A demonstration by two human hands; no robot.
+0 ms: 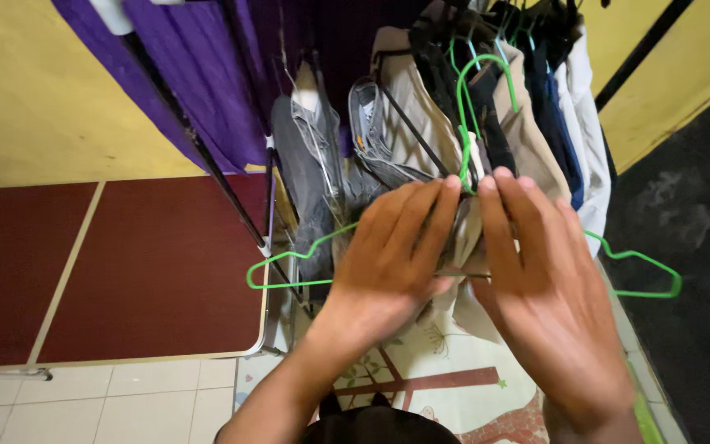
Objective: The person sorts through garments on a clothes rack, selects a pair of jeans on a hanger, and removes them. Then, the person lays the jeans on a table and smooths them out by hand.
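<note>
Green wire clothes hanger (306, 247) lies across the middle of the view, its hook (478, 90) rising just beyond the fingertips and its two shoulder ends sticking out past the outer edges of both hands. Left hand (392, 251): back of hand up, fingers (412, 218) straight and pressed close together, laid flat over the middle of the hanger. Right hand (548, 279): same posture, fingers (519, 222) extended and close together, laid flat just beside the left; index fingertips nearly touching at the base of the hook. Cannot tell whether either thumb curls under the wire; undersides hidden. Beige cloth garment (462, 304) hangs under the palms, partly covered by the hands.

Beyond the fingertips: black metal clothes rack (232, 197) holding hung clothes, namely grey trousers (310, 164), beige trousers (408, 99), dark navy and white garments (573, 115) further right. Purple fabric sheet (207, 74) drapes to the left of the fingertips. Below the wrists: patterned cream floor mat (454, 378). Dark red floor panel (133, 263) well left of the left hand.
</note>
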